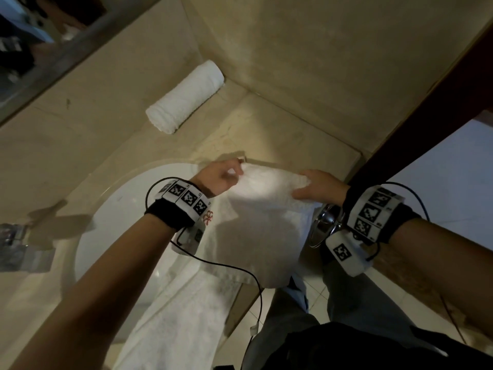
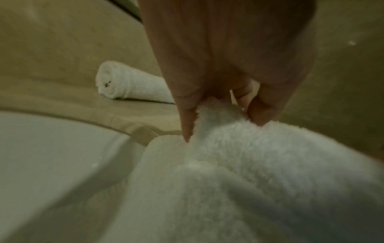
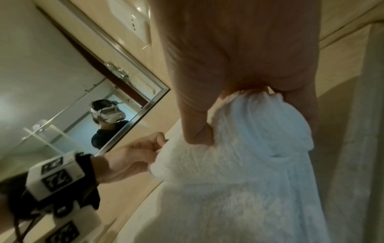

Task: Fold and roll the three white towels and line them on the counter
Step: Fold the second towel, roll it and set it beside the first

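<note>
pinching the second towel (image 1: 256,209) by its far corners, left hand (image 1: 218,177) and right hand (image 1: 317,186)
beyond the grip, one rolled towel (image 1: 185,96) lies finished; this one unfolded, third beneath it.

Bare worktop (image 1: 280,134) lies open between the rolled towel (image 1: 185,96) at the far wall and the flat towel (image 1: 256,217) nearer in. The side wall (image 1: 333,62) closes off the right, the mirror (image 1: 40,36) the far left. The basin (image 1: 117,214) drops away left of the flat towel, and a chrome tap (image 1: 324,227) stands just right of it.
</note>
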The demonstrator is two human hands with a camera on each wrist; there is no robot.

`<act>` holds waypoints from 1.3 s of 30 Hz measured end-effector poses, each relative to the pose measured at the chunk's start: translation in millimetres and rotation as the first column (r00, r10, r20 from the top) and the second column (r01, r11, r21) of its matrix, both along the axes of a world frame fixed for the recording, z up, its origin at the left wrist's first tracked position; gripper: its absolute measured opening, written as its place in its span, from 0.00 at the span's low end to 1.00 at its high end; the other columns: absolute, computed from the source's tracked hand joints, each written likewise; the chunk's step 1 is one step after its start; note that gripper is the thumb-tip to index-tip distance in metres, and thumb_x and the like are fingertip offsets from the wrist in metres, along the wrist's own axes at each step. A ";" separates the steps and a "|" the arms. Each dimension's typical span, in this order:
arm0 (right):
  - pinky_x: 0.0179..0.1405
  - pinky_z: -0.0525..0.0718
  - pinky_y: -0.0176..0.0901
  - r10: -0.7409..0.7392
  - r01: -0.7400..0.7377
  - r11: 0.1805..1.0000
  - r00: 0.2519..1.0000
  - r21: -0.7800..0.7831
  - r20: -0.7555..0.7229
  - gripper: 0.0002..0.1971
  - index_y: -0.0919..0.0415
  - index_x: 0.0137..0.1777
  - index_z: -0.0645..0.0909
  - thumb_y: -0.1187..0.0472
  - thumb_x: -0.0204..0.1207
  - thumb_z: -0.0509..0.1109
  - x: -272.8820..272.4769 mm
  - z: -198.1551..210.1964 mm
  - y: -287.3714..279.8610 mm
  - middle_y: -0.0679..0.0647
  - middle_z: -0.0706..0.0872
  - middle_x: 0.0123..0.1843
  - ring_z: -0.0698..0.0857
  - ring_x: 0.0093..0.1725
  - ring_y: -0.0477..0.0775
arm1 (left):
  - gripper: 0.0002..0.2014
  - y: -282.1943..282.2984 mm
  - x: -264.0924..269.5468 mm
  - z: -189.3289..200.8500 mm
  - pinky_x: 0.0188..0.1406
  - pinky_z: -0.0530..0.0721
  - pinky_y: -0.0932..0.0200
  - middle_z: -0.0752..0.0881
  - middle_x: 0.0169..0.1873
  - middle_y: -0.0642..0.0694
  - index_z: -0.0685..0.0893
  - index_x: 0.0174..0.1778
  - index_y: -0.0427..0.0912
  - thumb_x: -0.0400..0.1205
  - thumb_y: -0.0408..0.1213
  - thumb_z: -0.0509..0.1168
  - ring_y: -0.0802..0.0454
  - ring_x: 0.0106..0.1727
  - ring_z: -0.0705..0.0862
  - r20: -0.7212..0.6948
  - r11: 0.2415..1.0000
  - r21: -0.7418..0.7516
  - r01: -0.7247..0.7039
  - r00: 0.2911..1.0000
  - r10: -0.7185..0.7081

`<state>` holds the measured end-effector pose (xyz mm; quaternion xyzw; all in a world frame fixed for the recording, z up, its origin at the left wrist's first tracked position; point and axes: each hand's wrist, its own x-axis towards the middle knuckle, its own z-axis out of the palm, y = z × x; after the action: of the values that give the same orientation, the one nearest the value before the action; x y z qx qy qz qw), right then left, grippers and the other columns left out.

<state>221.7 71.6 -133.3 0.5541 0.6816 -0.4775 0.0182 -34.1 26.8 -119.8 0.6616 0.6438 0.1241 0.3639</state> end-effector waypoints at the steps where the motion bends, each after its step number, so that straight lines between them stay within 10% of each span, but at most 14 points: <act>1: 0.49 0.78 0.42 0.032 -0.032 0.999 0.999 0.016 0.016 0.23 0.63 0.63 0.77 0.56 0.70 0.75 -1.0 -0.6 -0.9 0.59 0.84 0.60 0.83 0.58 0.58 | 0.07 1.0 1.8 2.0 0.57 0.75 0.60 0.77 0.67 0.44 0.79 0.47 0.45 0.80 0.28 0.63 0.45 0.60 0.81 -0.017 0.999 -0.029 -0.029 0.999 0.028; 6: 0.50 0.75 0.43 0.107 -0.122 0.988 0.983 0.099 0.146 0.28 0.62 0.65 0.75 0.52 0.67 0.77 -6.5 0.4 -4.6 0.62 0.78 0.65 0.79 0.62 0.61 | 0.21 1.6 7.7 6.8 0.37 0.77 0.66 0.76 0.58 0.44 0.71 0.64 0.46 0.77 0.25 0.64 0.58 0.35 0.75 0.072 0.973 -0.150 -0.177 0.979 0.190; 11: 0.56 0.77 0.47 0.123 -0.174 0.962 0.965 0.210 0.233 0.29 0.65 0.67 0.75 0.54 0.67 0.77 -12.9 9.4 7.1 0.65 0.75 0.66 0.78 0.63 0.64 | 0.29 6.3 7.6 13.8 0.34 0.85 0.58 0.72 0.62 0.48 0.72 0.70 0.52 0.75 0.27 0.70 0.50 0.55 0.77 0.158 0.831 -0.377 -0.409 0.856 0.492; 24: 0.57 0.77 0.50 0.229 -0.356 0.888 0.892 0.291 0.390 0.22 0.68 0.63 0.75 0.62 0.71 0.74 -31.9 26.8 92.9 0.68 0.79 0.64 0.79 0.63 0.67 | 0.40 25.4 2.8 15.1 0.58 0.72 0.61 0.73 0.70 0.45 0.64 0.76 0.51 0.71 0.31 0.75 0.47 0.69 0.74 0.047 0.916 -0.282 -0.286 0.949 0.311; 33: 0.44 0.74 0.45 0.280 -0.391 0.896 0.865 0.210 0.416 0.14 0.62 0.52 0.78 0.54 0.72 0.69 -38.5 27.0 112.5 0.65 0.84 0.55 0.82 0.48 0.63 | 0.35 46.7 -2.2 2.8 0.47 0.80 0.55 0.80 0.54 0.45 0.69 0.74 0.54 0.72 0.26 0.69 0.46 0.54 0.80 0.165 0.876 -0.231 -0.424 0.870 0.465; 39: 0.47 0.71 0.45 0.246 -0.269 0.962 0.929 0.048 0.276 0.22 0.66 0.66 0.75 0.58 0.73 0.72 -29.5 21.7 110.6 0.61 0.80 0.58 0.79 0.60 0.62 | 0.32 58.4 -2.0 1.3 0.41 0.77 0.60 0.79 0.54 0.46 0.65 0.78 0.52 0.78 0.31 0.67 0.49 0.53 0.77 0.166 0.828 -0.284 -0.483 0.826 0.539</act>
<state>192.2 182.2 -111.6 0.5195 0.7594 -0.3622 0.1490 -36.1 85.2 -118.5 0.3971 0.7594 0.2208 0.4656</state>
